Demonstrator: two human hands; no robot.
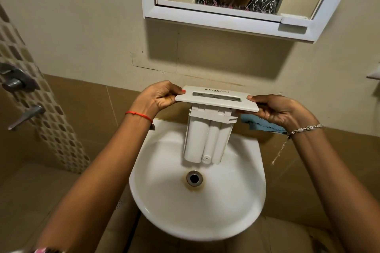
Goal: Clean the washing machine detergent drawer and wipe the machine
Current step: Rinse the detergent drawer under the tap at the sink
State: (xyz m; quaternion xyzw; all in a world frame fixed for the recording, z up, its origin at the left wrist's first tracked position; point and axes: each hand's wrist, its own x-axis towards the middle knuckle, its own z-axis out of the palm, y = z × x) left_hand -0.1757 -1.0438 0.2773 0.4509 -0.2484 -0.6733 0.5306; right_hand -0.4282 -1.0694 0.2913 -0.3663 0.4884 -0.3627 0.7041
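Note:
The white detergent drawer [207, 135] hangs upright over the white sink [164, 207], its front panel on top and its compartments pointing down toward the drain. My left hand [159, 97] grips the panel's left end, thumb on top. My right hand [281, 112] grips the right end the same way. A blue cloth [261, 125] lies on the sink's back right rim, partly hidden behind my right hand.
The drain [194, 178] has a rusty ring around it. A white-framed mirror cabinet [226, 18] juts out of the wall above the sink. Metal shower taps [16, 82] are mounted on the tiled wall at left. A small shelf [374, 76] sticks in at right.

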